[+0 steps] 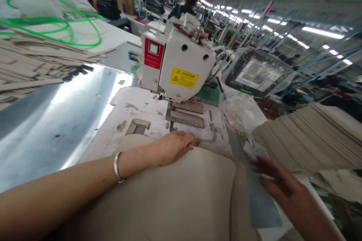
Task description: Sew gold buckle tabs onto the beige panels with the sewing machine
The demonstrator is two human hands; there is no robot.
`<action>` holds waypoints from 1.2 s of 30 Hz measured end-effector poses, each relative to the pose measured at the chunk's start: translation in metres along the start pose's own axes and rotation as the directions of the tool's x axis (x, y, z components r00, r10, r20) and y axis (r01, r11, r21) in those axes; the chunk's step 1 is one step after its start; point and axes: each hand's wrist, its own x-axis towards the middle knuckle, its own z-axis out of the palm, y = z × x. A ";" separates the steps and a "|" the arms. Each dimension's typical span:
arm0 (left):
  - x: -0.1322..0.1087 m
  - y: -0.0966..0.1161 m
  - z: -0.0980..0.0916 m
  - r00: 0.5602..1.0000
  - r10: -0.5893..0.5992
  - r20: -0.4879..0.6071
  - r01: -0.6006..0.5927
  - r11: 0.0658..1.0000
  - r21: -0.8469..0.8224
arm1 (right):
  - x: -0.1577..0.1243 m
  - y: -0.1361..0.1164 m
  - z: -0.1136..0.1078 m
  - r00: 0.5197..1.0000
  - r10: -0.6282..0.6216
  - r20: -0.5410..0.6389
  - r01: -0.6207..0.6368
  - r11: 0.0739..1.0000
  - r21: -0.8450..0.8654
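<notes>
My left hand [172,148], with a silver bangle [116,166] on its wrist, lies on a large beige fabric panel [158,196], fingers curled over the panel's far edge. That edge reaches a metal sewing template [185,115] under the head of a white industrial sewing machine [177,60]. My right hand [279,184] hangs open to the right, fingers apart, holding nothing. Beneath it is a grey sheet [263,203] beside the panel. The machine's needle area is hidden by its housing.
A stack of beige cut pieces [308,135] rises at the right, and another [34,64] at the left. A control screen [258,73] stands right of the machine. Green tubing [53,22] lies far left, and a co-worker [183,7] sits beyond the machine.
</notes>
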 end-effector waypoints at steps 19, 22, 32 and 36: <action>-0.017 0.015 0.030 0.999 -0.014 -0.042 0.028 0.935 0.355 | 0.184 -0.021 0.079 0.975 0.121 0.188 -0.173 0.941 0.291; -0.019 0.013 0.031 0.994 -0.104 -0.035 0.110 0.913 0.393 | 0.206 -0.037 0.105 0.979 0.052 0.195 -0.111 0.946 0.304; -0.018 0.017 0.023 0.953 -0.301 0.006 0.271 0.866 0.421 | 0.252 -0.054 0.146 0.994 -0.088 0.058 0.082 0.992 0.099; -0.017 0.020 0.022 0.942 -0.336 -0.001 0.302 0.846 0.440 | 0.265 -0.052 0.153 0.992 -0.123 -0.013 0.123 0.992 0.018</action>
